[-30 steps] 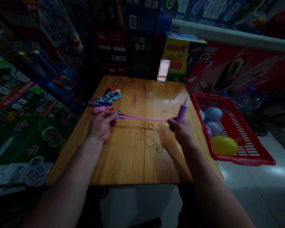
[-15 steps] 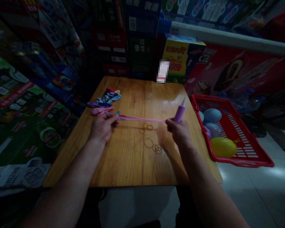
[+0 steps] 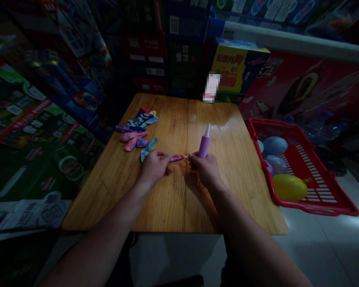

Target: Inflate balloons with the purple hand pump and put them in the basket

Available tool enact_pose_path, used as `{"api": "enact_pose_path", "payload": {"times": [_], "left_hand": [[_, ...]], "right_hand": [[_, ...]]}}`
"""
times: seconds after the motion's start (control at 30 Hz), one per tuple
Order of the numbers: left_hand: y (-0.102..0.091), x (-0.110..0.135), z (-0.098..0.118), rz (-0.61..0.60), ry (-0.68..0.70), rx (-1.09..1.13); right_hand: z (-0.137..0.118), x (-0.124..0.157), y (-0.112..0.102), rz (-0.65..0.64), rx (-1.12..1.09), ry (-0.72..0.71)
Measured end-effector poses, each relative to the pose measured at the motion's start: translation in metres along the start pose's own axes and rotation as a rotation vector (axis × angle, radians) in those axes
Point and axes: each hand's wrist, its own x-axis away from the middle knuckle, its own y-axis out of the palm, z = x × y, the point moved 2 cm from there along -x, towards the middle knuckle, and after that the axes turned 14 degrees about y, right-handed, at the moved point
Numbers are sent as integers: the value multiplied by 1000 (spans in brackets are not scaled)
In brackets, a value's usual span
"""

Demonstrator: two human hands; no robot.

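Note:
A limp pink patterned balloon [image 3: 177, 158] runs between my two hands above the middle of the wooden table [image 3: 158, 215]. My left hand [image 3: 155, 167] is closed, pinching the balloon's body between thumb and fingers. At the other end, my right hand [image 3: 208, 169] pinches the neck and also grips a purple balloon pump [image 3: 204, 147], its white nozzle pointing up. A light blue flat balloon [image 3: 148, 149] lies just behind my left hand. Orange rubber bands [image 3: 184, 162] are on the table, partly hidden under the hands.
Several flat balloons [image 3: 134, 135] lie at the table's left. Right of the table stands a red basket [image 3: 329, 209] holding inflated balloons, one a yellow balloon [image 3: 290, 187]. A blurred upright phone-like object [image 3: 212, 87] is at the back edge. Stacked boxes [image 3: 149, 52] wall the back and left.
My hands have come closer together, so the pink balloon is shorter and less stretched. The pump has moved left with my right hand. The camera view has shifted slightly.

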Motion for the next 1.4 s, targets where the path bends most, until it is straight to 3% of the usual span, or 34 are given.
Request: {"api": "enact_pose_path", "payload": {"times": [0.1, 0.2, 0.27, 0.33, 0.4, 0.47, 0.53, 0.6, 0.7, 0.77, 0.83, 0.93, 1.17, 1.23, 1.3, 1.4], "left_hand": [[-6, 6, 9, -40, 189, -297], [-6, 13, 18, -35, 304, -331], [-1, 18, 17, -109, 152, -174], [7, 24, 13, -238, -86, 101], [15, 27, 9, -311, -228, 383], [17, 26, 6, -284, -225, 554], [12, 19, 4, -173, -176, 589], [1, 10, 4, -42, -162, 581], [-21, -4, 5, 103, -177, 575], [-34, -12, 6, 147, -177, 576], [-42, -18, 5, 170, -182, 575], [-49, -23, 4, 184, -195, 554], [-52, -26, 4, 195, -189, 539], [-52, -25, 5, 189, -193, 553], [-51, -23, 6, 181, -201, 564], [-49, -21, 6, 177, -208, 567]], "right_hand": [[-3, -6, -4, -12, -46, -11], [-5, -6, -4, -38, -62, -14], [-7, -1, 0, -94, -55, -14], [-9, 6, 6, -190, -27, -27], [-9, 15, 14, -293, 23, -47], [-7, 23, 21, -377, 93, -68], [-3, 25, 23, -403, 166, -84], [-3, 21, 17, -273, 252, -134], [-9, 5, -6, 138, 501, -271], [-15, -7, -20, 308, 729, -330], [-19, -16, -25, 300, 878, -434], [-16, -19, -17, 114, 941, -537], [10, 27, 11, -112, 980, -636], [12, 35, 9, -113, 949, -702], [11, 35, 5, -34, 959, -744], [12, 31, 3, 11, 1014, -709]]}}
